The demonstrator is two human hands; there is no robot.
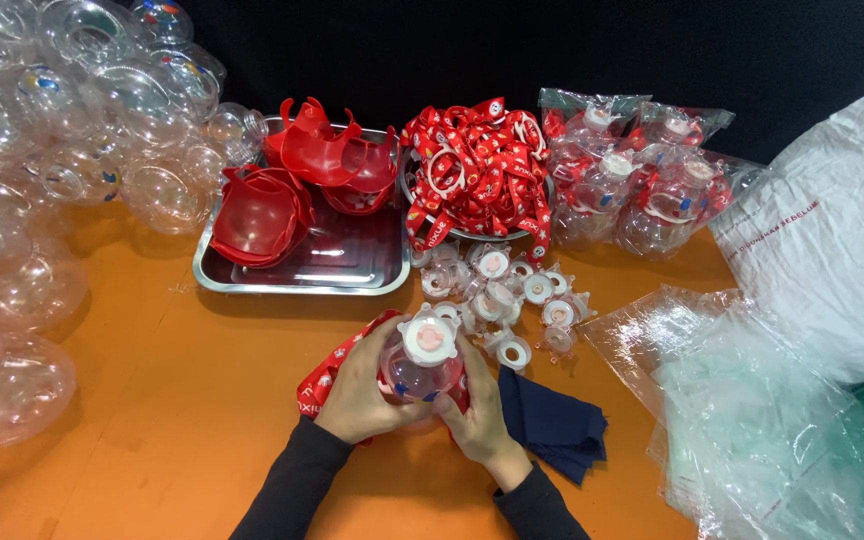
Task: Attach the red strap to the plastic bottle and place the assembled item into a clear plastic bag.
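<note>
My left hand [357, 392] and my right hand [479, 405] both grip a round clear plastic bottle [419, 372] with a white and pink cap [429, 337], held just above the orange table [172, 400]. A red printed strap [324, 372] hangs under the bottle and trails out to the left beneath my left hand. A dark blue cloth [552, 422] lies on the table right of my right hand.
A metal tray [302, 280] holds red plastic collars [262, 215]. A bowl of red straps [477, 165] stands beside it, loose white caps [512, 290] in front. Clear round bottles [52, 180] pile at left. Bagged bottles [642, 180], empty plastic bags [752, 420] and a white sack [832, 250] lie at right.
</note>
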